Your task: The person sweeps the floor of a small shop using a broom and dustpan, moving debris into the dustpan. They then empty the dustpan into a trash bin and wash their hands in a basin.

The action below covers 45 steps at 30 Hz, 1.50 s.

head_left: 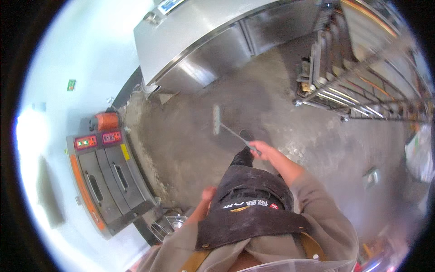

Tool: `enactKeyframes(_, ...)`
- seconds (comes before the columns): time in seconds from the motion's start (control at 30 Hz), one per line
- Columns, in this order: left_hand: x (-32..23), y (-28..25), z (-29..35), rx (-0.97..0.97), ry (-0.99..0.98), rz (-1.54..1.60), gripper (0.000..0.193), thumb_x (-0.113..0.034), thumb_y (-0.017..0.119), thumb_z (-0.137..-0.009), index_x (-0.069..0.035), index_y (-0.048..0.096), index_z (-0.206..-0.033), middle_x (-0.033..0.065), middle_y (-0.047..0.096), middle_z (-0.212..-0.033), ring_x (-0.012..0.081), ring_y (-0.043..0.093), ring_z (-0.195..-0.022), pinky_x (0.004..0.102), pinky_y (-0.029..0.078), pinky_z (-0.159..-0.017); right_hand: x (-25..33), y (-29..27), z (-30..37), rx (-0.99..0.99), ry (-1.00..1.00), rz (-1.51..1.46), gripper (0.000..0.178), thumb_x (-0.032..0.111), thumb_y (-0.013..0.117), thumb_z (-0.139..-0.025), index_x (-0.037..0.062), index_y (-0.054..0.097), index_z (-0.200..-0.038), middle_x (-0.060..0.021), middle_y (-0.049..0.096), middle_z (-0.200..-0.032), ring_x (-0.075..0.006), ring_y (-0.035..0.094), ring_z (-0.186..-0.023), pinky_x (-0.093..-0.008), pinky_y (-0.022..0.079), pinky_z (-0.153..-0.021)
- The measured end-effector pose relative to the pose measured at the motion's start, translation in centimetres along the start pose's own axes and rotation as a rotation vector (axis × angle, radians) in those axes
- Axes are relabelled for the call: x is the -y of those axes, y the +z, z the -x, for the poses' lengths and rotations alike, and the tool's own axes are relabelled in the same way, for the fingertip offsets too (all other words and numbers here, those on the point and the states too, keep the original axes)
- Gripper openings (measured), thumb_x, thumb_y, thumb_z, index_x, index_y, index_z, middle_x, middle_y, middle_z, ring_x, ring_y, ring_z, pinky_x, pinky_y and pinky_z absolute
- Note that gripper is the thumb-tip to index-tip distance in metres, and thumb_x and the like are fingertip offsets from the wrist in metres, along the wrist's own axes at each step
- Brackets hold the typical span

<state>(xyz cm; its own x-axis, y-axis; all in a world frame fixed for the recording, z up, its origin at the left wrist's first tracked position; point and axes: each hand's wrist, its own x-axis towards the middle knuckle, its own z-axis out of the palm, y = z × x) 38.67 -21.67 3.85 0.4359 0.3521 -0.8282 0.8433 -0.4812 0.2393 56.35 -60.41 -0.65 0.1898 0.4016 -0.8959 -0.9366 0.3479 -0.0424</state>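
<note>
My right hand [260, 150] is closed round the grey handle of a T-shaped brush [216, 120]. The brush reaches forward and left from my fist, its long pale head showing a ridged, bristle-like edge. It is held out over the concrete floor; whether the head touches the floor I cannot tell. My left hand [209, 194] hangs low beside my dark apron [253, 183], with its fingers mostly hidden. Nothing shows in it.
A steel counter [199, 56] stands ahead. At left is a two-door deck oven [108, 177] with an orange machine [107, 121] behind it. A wheeled metal rack [358, 86] stands at right. A wire basket [158, 231] sits low left, a white bag [421, 154] far right.
</note>
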Motion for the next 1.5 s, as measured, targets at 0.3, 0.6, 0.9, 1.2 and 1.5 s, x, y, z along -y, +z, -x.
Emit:
enactKeyframes(0.3, -2.6, -10.1, -0.2, -0.031, -0.323, 0.653, 0.022, -0.027, 0.057, -0.089, -0.008, 0.06, -0.1, 0.0077, 0.067, -0.087, 0.0182, 0.066, -0.078, 0.0292, 0.05, -0.061, 20.9, 16.1, -19.9, 0.079, 0.061, 0.072, 0.02, 0.021, 0.061, -0.087, 0.0078, 0.047, -0.086, -0.0017, 0.049, -0.064, -0.0064, 0.046, -0.049, -0.0177, 0.034, -0.038)
enactKeyframes(0.6, -4.2, -10.6, -4.1, 0.077, 0.449, -0.392, 0.024, -0.028, 0.052, -0.09, -0.009, 0.065, -0.091, 0.004, 0.065, -0.084, 0.0177, 0.063, -0.078, 0.033, 0.047, -0.066, 35.3, 1.1, -15.3, -0.046, 0.01, -0.498, 0.025, 0.013, 0.063, -0.081, 0.0045, 0.042, -0.093, -0.0083, 0.047, -0.072, -0.0113, 0.043, -0.054, -0.0196, 0.03, -0.038)
enactKeyframes(0.9, -20.0, -11.0, -8.0, 0.1, 0.432, -0.421, 0.023, -0.027, 0.053, -0.09, -0.007, 0.065, -0.091, 0.0039, 0.065, -0.093, 0.0162, 0.06, -0.084, 0.0331, 0.048, -0.073, 49.8, -16.6, 1.3, -0.443, -0.197, -0.37, 0.013, 0.013, 0.053, -0.085, 0.0061, 0.044, -0.091, -0.0037, 0.047, -0.062, -0.0078, 0.041, -0.046, -0.0208, 0.033, -0.036)
enactKeyframes(1.2, -32.0, -4.1, -12.4, 0.194, 0.091, 0.369, 0.024, -0.025, 0.051, -0.092, -0.005, 0.063, -0.098, 0.0074, 0.064, -0.092, 0.0204, 0.058, -0.086, 0.0388, 0.047, -0.081, 48.2, -17.5, 9.7, -0.516, -0.227, -0.446, 0.018, 0.019, 0.059, -0.086, 0.0088, 0.048, -0.096, -0.0043, 0.051, -0.062, -0.0051, 0.041, -0.04, -0.0183, 0.033, -0.031)
enactKeyframes(1.5, -47.2, -3.6, -15.7, 0.124, 0.066, 0.194, 0.022, -0.027, 0.058, -0.087, -0.007, 0.065, -0.092, 0.0014, 0.062, -0.084, 0.0147, 0.054, -0.079, 0.0324, 0.045, -0.073, 54.2, -18.4, 3.6, -0.321, -0.035, -0.137, 0.014, 0.016, 0.057, -0.085, 0.0068, 0.049, -0.092, -0.0075, 0.05, -0.063, -0.0073, 0.037, -0.037, -0.0204, 0.028, -0.029)
